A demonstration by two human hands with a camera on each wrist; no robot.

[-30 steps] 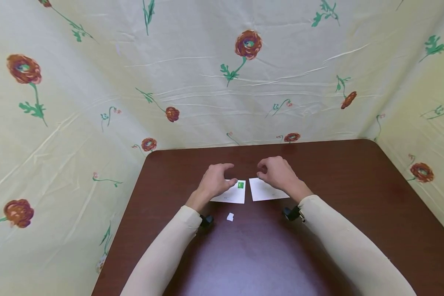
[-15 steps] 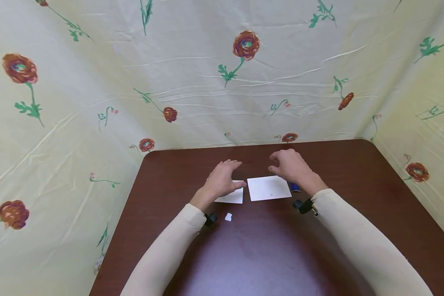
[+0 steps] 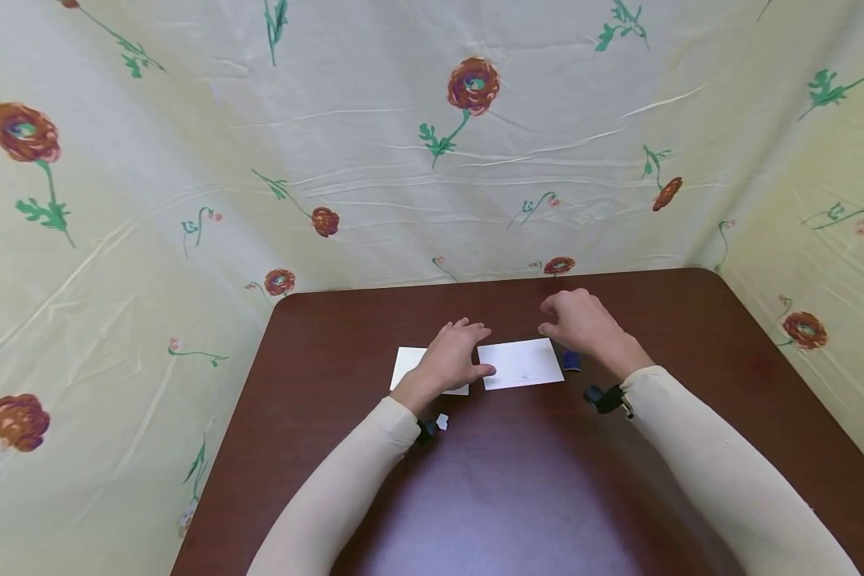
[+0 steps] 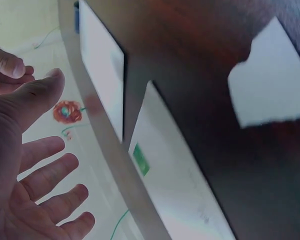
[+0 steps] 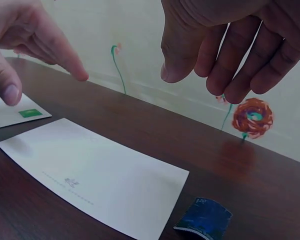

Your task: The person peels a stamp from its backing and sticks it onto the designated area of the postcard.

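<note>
Two white cards lie side by side on the table. My left hand is over the left card, fingers spread and holding nothing, its thumb overlapping the right card's edge in the head view. A green stamp sits in a corner of the left card, hidden by that hand in the head view. The right card bears small faint print and no stamp. Above and beyond a curled blue stamp, just right of this card, hovers my right hand, fingers loosely bent with nothing between them.
A small torn scrap of white paper lies on the near side of the left card, close to my left wrist. The dark brown table meets a flower-patterned cloth at its back and sides.
My right hand has moved right and away from the right card, uncovering it and the blue stamp. My left hand has shifted right across the left card, covering its green stamp in the head view.
</note>
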